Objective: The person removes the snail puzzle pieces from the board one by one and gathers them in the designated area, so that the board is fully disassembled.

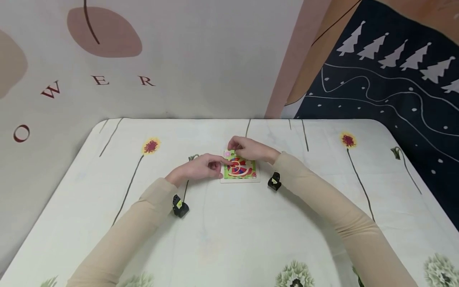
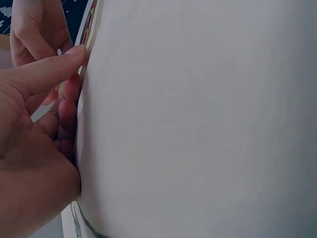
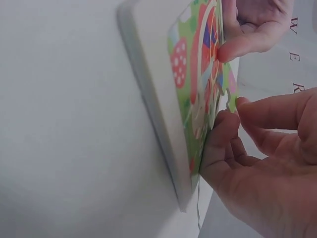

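Note:
A small jigsaw puzzle (image 1: 247,172) in a pale tray (image 1: 240,181) lies on the table, printed with a red, blue and white round design on green. My right hand (image 1: 252,150) is at its far left corner. Between thumb and finger it pinches a green and pink puzzle piece (image 3: 231,81), tilted up from the board. From the left, my left hand (image 1: 201,167) reaches the puzzle. Its straight index finger presses on the picture, while the other fingers are bent beside the tray's left edge.
A white cloth with printed flowers covers the table (image 1: 229,231). A pale printed backdrop (image 1: 215,59) hangs behind, with a dark tree-patterned cloth (image 1: 391,87) at the right. Black devices sit at the left wrist (image 1: 180,206) and right wrist (image 1: 274,181).

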Motion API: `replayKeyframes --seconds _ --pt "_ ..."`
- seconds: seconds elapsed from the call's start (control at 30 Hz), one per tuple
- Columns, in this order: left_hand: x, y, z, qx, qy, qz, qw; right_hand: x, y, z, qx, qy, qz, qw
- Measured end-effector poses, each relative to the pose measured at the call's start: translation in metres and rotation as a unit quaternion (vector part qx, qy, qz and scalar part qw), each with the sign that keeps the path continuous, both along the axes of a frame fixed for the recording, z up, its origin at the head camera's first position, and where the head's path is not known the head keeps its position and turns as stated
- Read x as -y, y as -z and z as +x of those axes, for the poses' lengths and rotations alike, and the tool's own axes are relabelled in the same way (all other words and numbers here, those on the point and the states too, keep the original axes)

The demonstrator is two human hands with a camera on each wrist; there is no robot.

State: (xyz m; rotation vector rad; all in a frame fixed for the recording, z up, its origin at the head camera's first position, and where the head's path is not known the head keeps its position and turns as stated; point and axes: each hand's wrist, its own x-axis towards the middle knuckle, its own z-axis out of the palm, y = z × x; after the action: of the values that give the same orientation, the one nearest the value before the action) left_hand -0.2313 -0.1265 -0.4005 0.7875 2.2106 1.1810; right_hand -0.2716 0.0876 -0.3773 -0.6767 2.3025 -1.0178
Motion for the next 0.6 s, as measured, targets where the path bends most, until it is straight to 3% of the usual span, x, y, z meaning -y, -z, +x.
replayKeyframes --seconds 0.43,0.6 --pt "0.000 0.000 -0.001 -0.006 0.004 0.005 1.0000 -0.002 0.011 0.001 -0.041 0.057 -0.051 0.9962" --pt "0.001 0.002 -0.001 -0.011 0.008 0.000 0.9999 -0.005 0.012 0.002 -0.033 0.077 -0.072 0.9939"
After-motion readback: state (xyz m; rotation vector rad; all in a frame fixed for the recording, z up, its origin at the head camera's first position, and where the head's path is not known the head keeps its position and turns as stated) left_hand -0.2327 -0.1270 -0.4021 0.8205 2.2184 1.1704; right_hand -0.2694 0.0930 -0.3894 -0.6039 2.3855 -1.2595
